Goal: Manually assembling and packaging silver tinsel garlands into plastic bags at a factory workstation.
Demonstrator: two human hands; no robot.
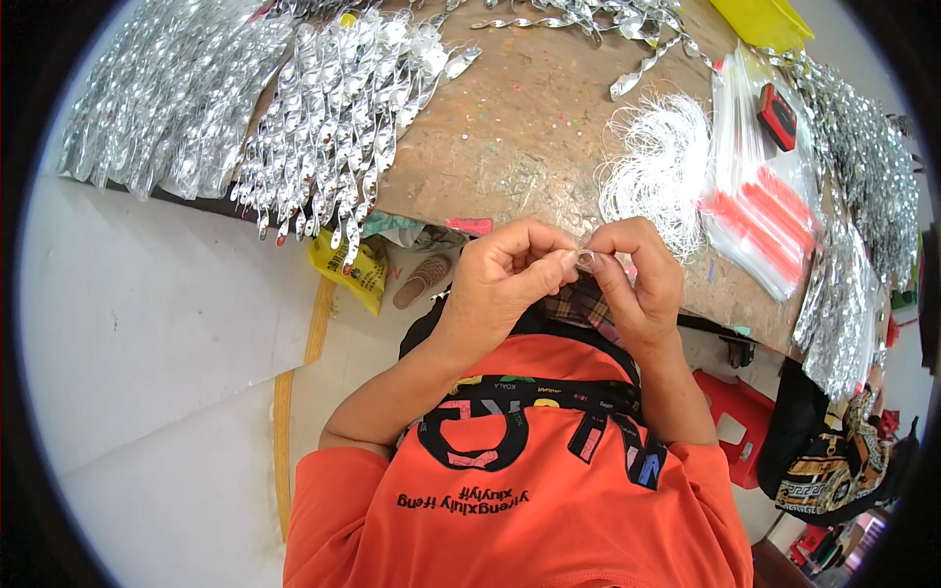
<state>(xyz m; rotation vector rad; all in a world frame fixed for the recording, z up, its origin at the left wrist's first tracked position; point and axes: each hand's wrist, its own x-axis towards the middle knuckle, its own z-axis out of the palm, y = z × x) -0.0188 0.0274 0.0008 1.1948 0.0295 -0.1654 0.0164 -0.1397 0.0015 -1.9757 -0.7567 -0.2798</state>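
At the front edge of the wooden table [500,147], my left hand [505,284] and my right hand [642,279] meet with thumbs and forefingers pinched. Between the fingertips shows a tiny pale, loop-like thing [585,257], too small to name and mostly covered by the fingers. Both hands appear closed on it. Just beyond my right hand lies a tangled bundle of thin white string [652,162]. A small pink piece [470,225] rests on the table edge near my left hand.
Silver twisted foil strips [328,118] hang over the table's left edge; more foil strips [863,147] lie at right. Clear plastic bags [755,196] with red ends hold a red-and-black device [776,116]. A yellow bag [353,269], a sandal [421,281] and a red stool [730,421] are below.
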